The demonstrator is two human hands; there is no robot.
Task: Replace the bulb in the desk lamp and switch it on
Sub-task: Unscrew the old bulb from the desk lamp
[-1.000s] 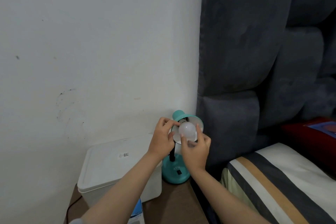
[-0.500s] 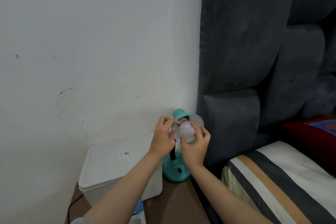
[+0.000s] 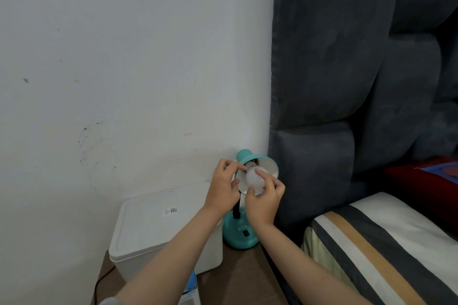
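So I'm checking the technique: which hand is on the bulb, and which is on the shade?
The right hand wraps the white bulb. The left hand only pinches the rim of the teal lamp shade.

The lamp (image 3: 241, 235) stands on the nightstand (image 3: 238, 277) (right of the box (image 3: 158, 228)), left of the bed (image 3: 386, 247).

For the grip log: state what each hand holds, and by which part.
The right hand grips the white bulb by its round globe. The left hand pinches the rim of the teal lamp shade.
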